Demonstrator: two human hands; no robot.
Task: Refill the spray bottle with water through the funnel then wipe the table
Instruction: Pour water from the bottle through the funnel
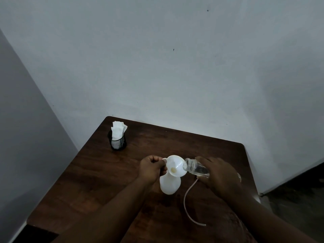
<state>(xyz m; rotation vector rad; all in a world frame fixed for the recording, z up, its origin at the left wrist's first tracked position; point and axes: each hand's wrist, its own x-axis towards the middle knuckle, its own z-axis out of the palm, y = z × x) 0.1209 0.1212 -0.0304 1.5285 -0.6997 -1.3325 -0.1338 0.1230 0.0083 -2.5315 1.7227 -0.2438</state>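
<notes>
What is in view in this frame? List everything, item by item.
dark brown wooden table: one, brown, against the grey wall
black mesh cup: one, black, table's far left corner
white paper napkins: several, white, standing in the cup
white plastic spray bottle: one, white, upright at table centre
white plastic funnel: one, white, in the bottle's neck
clear small jar: one, transparent, tilted, mouth at the funnel's rim
thin pale tube: one, off-white, on the table right of the bottle
left hand: grip on the funnel's tab
right hand: grip round the jar
</notes>
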